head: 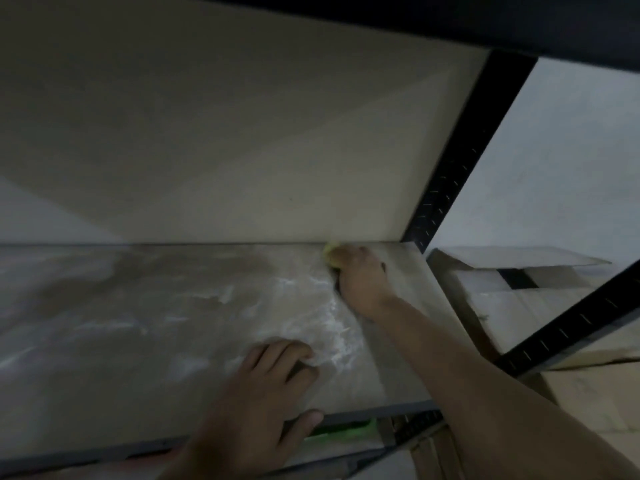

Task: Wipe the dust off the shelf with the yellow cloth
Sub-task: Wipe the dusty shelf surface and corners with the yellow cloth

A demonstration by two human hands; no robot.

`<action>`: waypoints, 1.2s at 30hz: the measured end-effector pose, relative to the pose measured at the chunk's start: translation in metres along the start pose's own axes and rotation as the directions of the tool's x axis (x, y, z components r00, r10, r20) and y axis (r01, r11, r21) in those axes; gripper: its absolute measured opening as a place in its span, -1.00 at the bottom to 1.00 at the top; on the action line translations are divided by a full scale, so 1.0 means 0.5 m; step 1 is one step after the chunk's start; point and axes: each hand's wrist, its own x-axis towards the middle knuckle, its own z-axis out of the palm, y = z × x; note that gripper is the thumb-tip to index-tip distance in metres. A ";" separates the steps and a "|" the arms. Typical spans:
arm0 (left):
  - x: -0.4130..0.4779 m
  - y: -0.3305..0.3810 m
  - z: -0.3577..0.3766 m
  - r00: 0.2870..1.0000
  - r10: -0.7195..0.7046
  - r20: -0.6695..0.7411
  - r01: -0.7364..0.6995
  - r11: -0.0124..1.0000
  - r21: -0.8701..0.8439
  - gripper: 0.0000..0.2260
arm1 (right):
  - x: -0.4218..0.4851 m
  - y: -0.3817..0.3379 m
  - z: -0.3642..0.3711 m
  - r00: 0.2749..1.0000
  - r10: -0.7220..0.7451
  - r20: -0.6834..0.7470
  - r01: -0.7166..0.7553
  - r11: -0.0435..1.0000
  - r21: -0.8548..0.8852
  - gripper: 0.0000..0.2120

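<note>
Matt dusty board shelf (173,306), black perforated metal upright (460,161), soft yellow cloth (330,255)

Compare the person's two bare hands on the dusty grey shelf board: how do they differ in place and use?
The right hand reaches the back edge by the beige back wall; the left hand lies near the front edge. The right hand grips a crumpled yellow cloth; the left hand holds nothing, fingers spread. Both rest on the dusty grey shelf board.
</note>
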 end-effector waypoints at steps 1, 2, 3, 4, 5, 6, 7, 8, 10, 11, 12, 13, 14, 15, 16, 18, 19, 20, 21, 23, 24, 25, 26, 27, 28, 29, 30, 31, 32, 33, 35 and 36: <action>0.000 0.000 0.000 1.000 -0.004 0.005 0.004 1.000 0.003 -0.65 | -0.003 -0.017 -0.001 0.994 -0.108 0.022 0.107 0.992 0.068 -0.62; -0.001 0.000 -0.001 1.000 -0.005 0.010 0.005 1.000 0.006 -0.65 | 0.000 -0.016 -0.015 0.989 -0.141 0.041 0.135 0.983 0.124 -0.61; -0.001 0.001 -0.002 1.000 -0.006 0.017 0.006 1.000 0.009 -0.65 | 0.011 0.002 -0.033 0.995 -0.087 0.051 0.080 0.989 0.124 -0.61; -0.003 0.001 -0.003 1.000 -0.014 0.027 0.013 1.000 0.009 -0.65 | 0.022 0.029 -0.049 0.999 0.012 0.049 -0.016 0.997 0.069 -0.59; -0.003 0.002 -0.003 0.999 -0.024 0.032 0.023 1.000 0.009 -0.65 | 0.035 0.059 -0.063 0.991 0.126 0.047 -0.125 0.992 -0.016 -0.57; -0.004 0.002 -0.003 0.999 -0.027 0.032 0.026 1.000 0.010 -0.65 | 0.040 0.084 -0.070 0.972 0.229 0.055 -0.224 0.972 -0.076 -0.55; -0.004 0.001 -0.001 0.999 -0.022 0.030 0.022 1.000 0.011 -0.65 | 0.040 0.099 -0.070 0.953 0.292 0.081 -0.281 0.953 -0.116 -0.55; -0.004 0.001 0.000 0.999 -0.017 0.030 0.017 1.000 0.005 -0.65 | 0.036 0.098 -0.061 0.943 0.318 0.093 -0.303 0.942 -0.145 -0.56; -0.004 0.000 0.002 0.999 -0.022 0.029 0.023 1.000 -0.010 -0.65 | 0.024 0.067 -0.036 0.964 0.262 0.046 -0.252 0.955 -0.157 -0.60; -0.004 -0.002 0.001 0.999 -0.027 0.031 0.027 1.000 -0.011 -0.65 | 0.020 0.047 -0.023 0.975 0.220 -0.002 -0.219 0.969 -0.116 -0.63; -0.003 -0.002 0.000 0.999 -0.025 0.033 0.025 1.000 -0.011 -0.64 | 0.014 0.025 -0.010 0.982 0.183 -0.053 -0.185 0.982 -0.049 -0.65; -0.001 -0.002 -0.001 0.999 -0.017 0.031 0.017 1.000 -0.011 -0.64 | 0.010 0.003 0.003 0.987 0.132 -0.092 -0.132 0.991 0.009 -0.66; 0.000 -0.002 -0.001 1.000 -0.010 0.029 0.010 1.000 -0.014 -0.65 | 0.005 -0.023 0.016 0.995 0.039 -0.096 -0.034 0.998 0.056 -0.66; -0.001 -0.001 -0.002 0.999 -0.009 0.031 0.009 1.000 -0.016 -0.65 | 0.004 -0.047 0.024 0.994 -0.091 -0.053 0.096 0.990 0.108 -0.63; -0.002 -0.001 -0.004 0.999 -0.013 0.045 0.014 1.000 -0.018 -0.65 | 0.006 -0.064 0.026 0.977 -0.213 0.010 0.207 0.961 0.185 -0.60; -0.003 0.001 -0.007 0.996 -0.034 0.083 0.036 0.999 -0.019 -0.63 | 0.018 -0.060 0.003 0.954 -0.285 0.090 0.236 0.903 0.360 -0.56; -0.003 0.002 -0.008 0.995 -0.052 0.087 0.054 0.998 -0.017 -0.62 | 0.027 -0.038 -0.013 0.975 -0.212 0.071 0.165 0.895 0.415 -0.56; -0.003 0.002 -0.007 0.994 -0.067 0.083 0.068 0.998 -0.015 -0.62 | 0.039 -0.008 -0.027 0.994 -0.104 0.026 0.083 0.899 0.429 -0.56; -0.002 0.002 -0.005 0.995 -0.071 0.076 0.072 0.997 -0.010 -0.62 | 0.047 0.028 -0.042 1.000 0.016 -0.011 -0.010 0.923 0.386 -0.57; -0.001 0.000 0.001 0.997 -0.050 0.055 0.050 0.999 -0.003 -0.63 | 0.043 0.082 -0.055 0.982 0.186 0.000 -0.185 0.977 0.109 -0.58; -0.001 -0.002 0.003 0.998 -0.037 0.046 0.037 0.999 -0.006 -0.64 | 0.033 0.090 -0.052 0.975 0.220 0.014 -0.220 0.975 -0.014 -0.60; -0.002 -0.004 0.005 0.999 -0.030 0.042 0.030 0.999 -0.011 -0.65 | 0.023 0.085 -0.043 0.974 0.228 0.014 -0.227 0.973 -0.044 -0.60; -0.002 -0.005 0.005 0.999 -0.028 0.039 0.028 0.999 -0.015 -0.65 | 0.016 0.071 -0.031 0.973 0.229 0.005 -0.229 0.973 0.010 -0.61; -0.002 -0.006 0.005 0.999 -0.027 0.035 0.027 1.000 -0.014 -0.65 | 0.010 0.048 -0.020 0.974 0.227 -0.011 -0.225 0.969 0.103 -0.62; -0.001 -0.005 0.005 0.999 -0.025 0.034 0.025 1.000 -0.014 -0.65 | 0.004 0.018 -0.007 0.980 0.196 -0.041 -0.187 0.968 0.166 -0.63; -0.001 -0.004 0.006 0.999 -0.021 0.039 0.022 1.000 -0.013 -0.64 | -0.002 -0.017 0.006 0.990 0.128 -0.062 -0.113 0.973 0.201 -0.61; -0.001 -0.002 0.007 0.999 -0.018 0.042 0.019 1.000 -0.014 -0.64 | -0.006 -0.051 0.014 0.999 0.026 -0.048 -0.015 0.978 0.210 -0.57; -0.002 -0.001 0.006 0.999 -0.022 0.047 0.023 1.000 -0.016 -0.63 | -0.008 -0.081 0.021 0.996 -0.086 -0.014 0.087 0.968 0.234 -0.54; -0.002 0.000 0.005 0.998 -0.027 0.050 0.028 0.999 -0.016 -0.63 | -0.007 -0.100 0.021 0.986 -0.162 0.043 0.143 0.949 0.283 -0.54; -0.002 0.001 0.003 0.998 -0.029 0.054 0.030 0.999 -0.016 -0.63 | -0.001 -0.104 0.017 0.982 -0.171 0.085 0.131 0.926 0.353 -0.58; -0.002 0.001 0.002 0.999 -0.025 0.043 0.026 0.999 -0.023 -0.62 | 0.026 -0.065 0.003 0.999 -0.016 0.047 -0.006 0.902 0.433 -0.73; 0.000 0.001 0.001 0.999 -0.026 0.040 0.028 0.999 -0.031 -0.62 | 0.042 -0.034 -0.007 0.995 0.100 -0.015 -0.087 0.921 0.379 -0.75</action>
